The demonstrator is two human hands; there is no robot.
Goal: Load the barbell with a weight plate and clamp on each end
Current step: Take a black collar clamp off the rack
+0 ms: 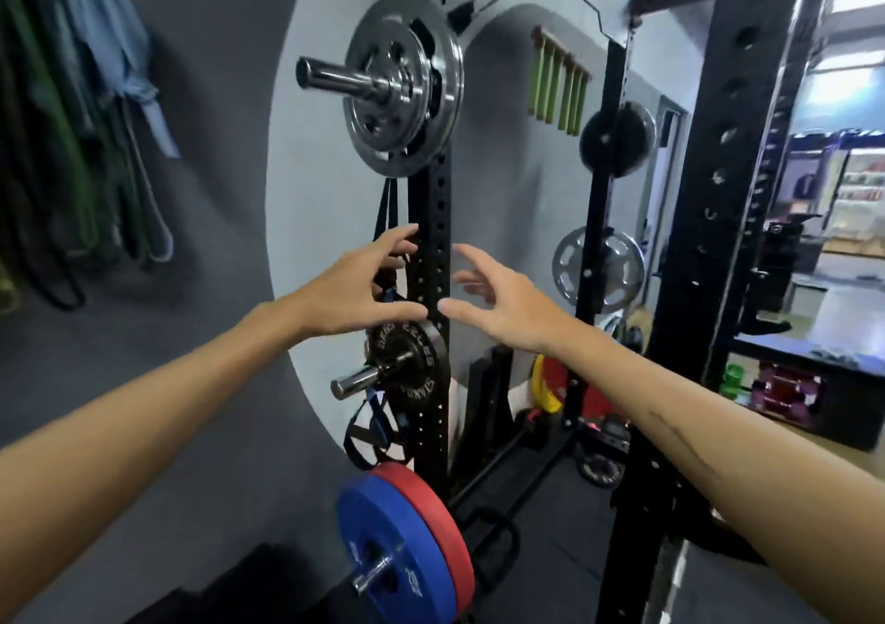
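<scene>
Reaching out together toward the black rack upright (433, 249), the person's two hands hover in the middle of the scene, above the small black weight plate (407, 367) that hangs on a short chrome peg (357, 380) low on that post. The left hand (357, 288) has its grip wide, fingers spread and lightly bent, holding nothing; its fingertips lie just beside a dark strap (385, 221) dangling down the post, though I cannot tell whether they touch it. The right hand (500, 302) mirrors it, grip equally wide and empty, thumb pointing toward the post. Higher up, a large chrome plate (404, 84) sits on another peg, and near the floor a blue plate (400, 547) and a red plate (431, 503) share a third. No barbell sleeve or clamp is clearly in view. The black plate looks like cast iron: stiff, dense, heavier than its size suggests, smooth on its faces. I would judge the rim the place to take it, one hand on each side, sliding it straight off the peg rather than tilting it, since a slipped plate would drop toward the feet.
</scene>
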